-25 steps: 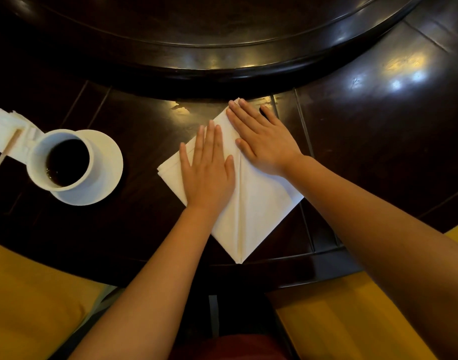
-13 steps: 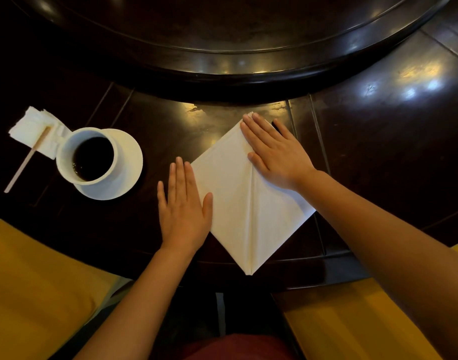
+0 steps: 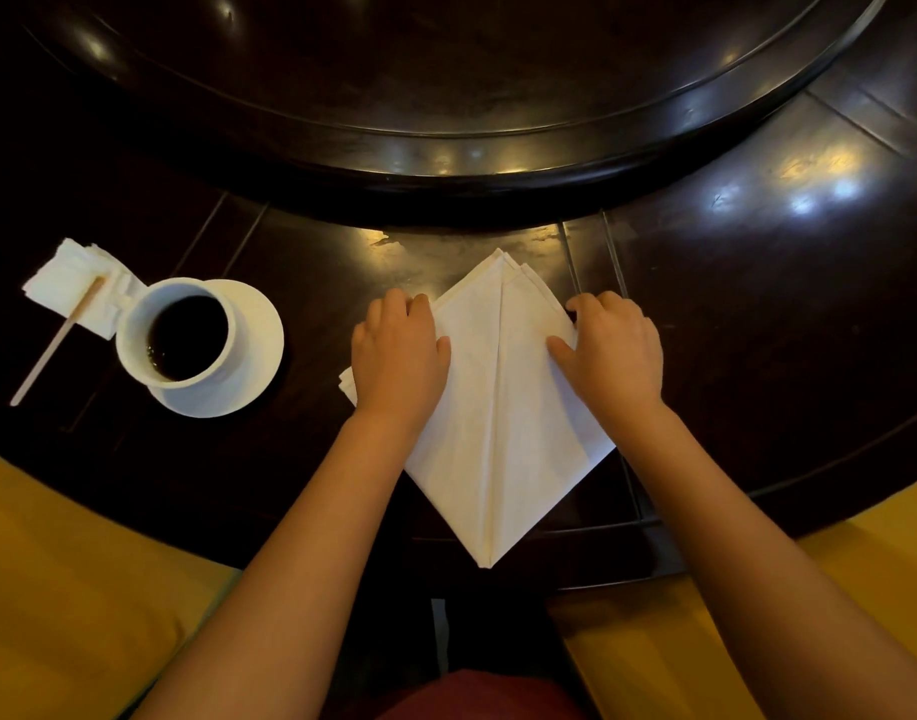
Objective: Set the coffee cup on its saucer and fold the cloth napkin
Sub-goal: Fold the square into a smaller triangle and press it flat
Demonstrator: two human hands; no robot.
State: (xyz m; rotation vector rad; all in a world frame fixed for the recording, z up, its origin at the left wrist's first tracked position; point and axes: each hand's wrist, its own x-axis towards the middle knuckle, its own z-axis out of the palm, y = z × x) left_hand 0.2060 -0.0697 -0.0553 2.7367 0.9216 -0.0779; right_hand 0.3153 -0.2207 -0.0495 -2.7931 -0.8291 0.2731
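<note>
A white cloth napkin (image 3: 500, 423) lies on the dark table as a diamond with a centre crease, one point toward me. My left hand (image 3: 398, 356) curls over its left edge, fingers tucked around the cloth. My right hand (image 3: 613, 350) grips the right edge the same way, thumb on top of the napkin. At the left, a white coffee cup (image 3: 178, 337) full of dark coffee stands on its white saucer (image 3: 261, 330), set toward the saucer's left side.
A paper napkin (image 3: 69, 283) and a wooden stir stick (image 3: 56, 343) lie left of the cup. A raised dark turntable (image 3: 446, 122) fills the far side of the table. Yellow seat cushions (image 3: 71, 589) flank me below the table edge.
My left hand slid off the napkin to the left, then came back to its left edge. Both hands went from flat to curled around the napkin's side edges.
</note>
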